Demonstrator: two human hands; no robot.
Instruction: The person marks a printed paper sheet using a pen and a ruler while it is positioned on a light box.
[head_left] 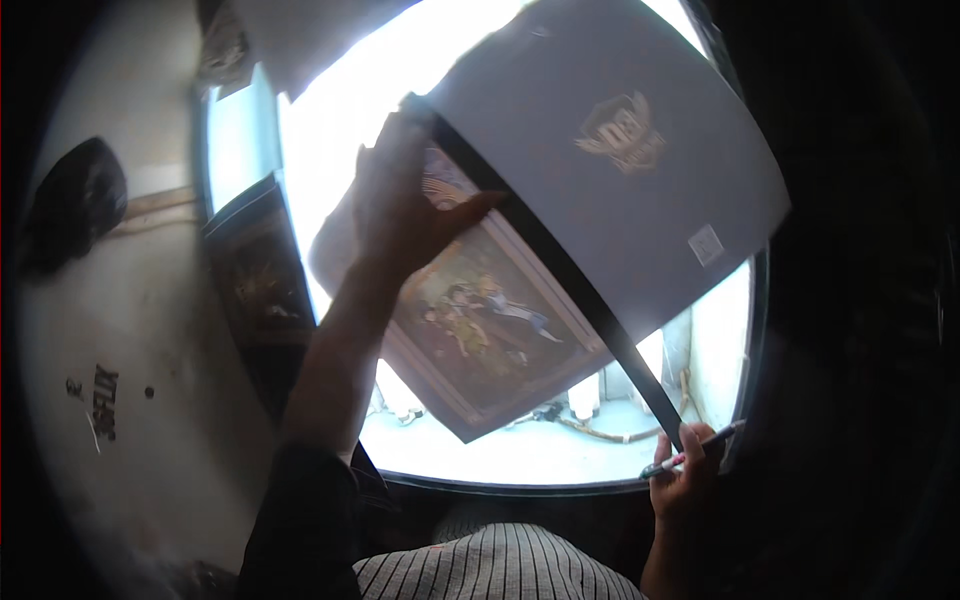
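Note:
A long black straight strip (560,255), ruler-like, lies diagonally over a large translucent printed sheet (690,160). My left hand (400,200) is spread over the strip's upper end, thumb stretched out against its edge and fingertips at its tip. Down at the strip's lower end is my right hand (690,465), its fingers closed round a pen (722,434) and touching the strip. Left of the strip, the sheet carries a coloured picture of several figures (480,320); right of it are a winged emblem (622,133) and a small pale square (706,245).
The sheet rests over a brightly lit light box (500,465) with a dark rim; a cable (620,435) shows inside. A dark printed piece (262,265) stands at its left. Further left are a dark rounded object (85,195) and a pale surface with dark lettering (100,400).

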